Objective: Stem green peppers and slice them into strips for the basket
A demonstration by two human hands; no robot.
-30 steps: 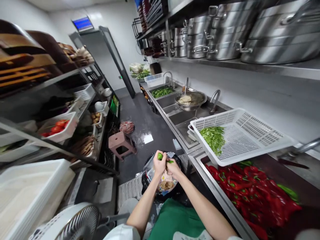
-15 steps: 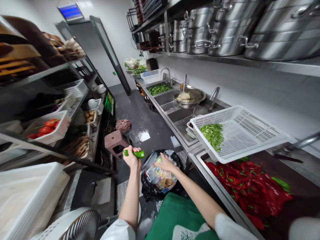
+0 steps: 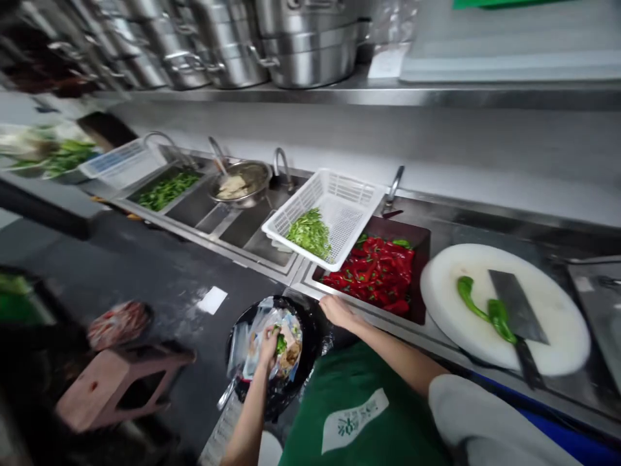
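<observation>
Over the black-lined trash bin [image 3: 310, 336], my left hand [image 3: 268, 346] is closed around a green pepper [image 3: 281, 343]. My right hand [image 3: 337, 310] hovers by the front edge of the sink with its fingers curled; what it holds, if anything, cannot be made out. Many red peppers [image 3: 373, 272] fill the sink just beyond it. A white basket [image 3: 349, 200] with cut greens [image 3: 310, 234] rests across the sink's left side. On the round white cutting board [image 3: 451, 259] at the right lie two green peppers [image 3: 499, 320] and a cleaver [image 3: 519, 307].
Farther left along the counter are a metal bowl [image 3: 242, 184] under a tap and a sink of green vegetables [image 3: 167, 190]. A pink stool [image 3: 104, 382] and a bagged bundle [image 3: 119, 323] are on the floor at left. Steel pots [image 3: 310, 52] line the shelf above.
The view has swung right, bringing the cutting board into sight. My left hand has lowered over the bin with the green pepper. My right hand has moved from the bin to the sink edge.
</observation>
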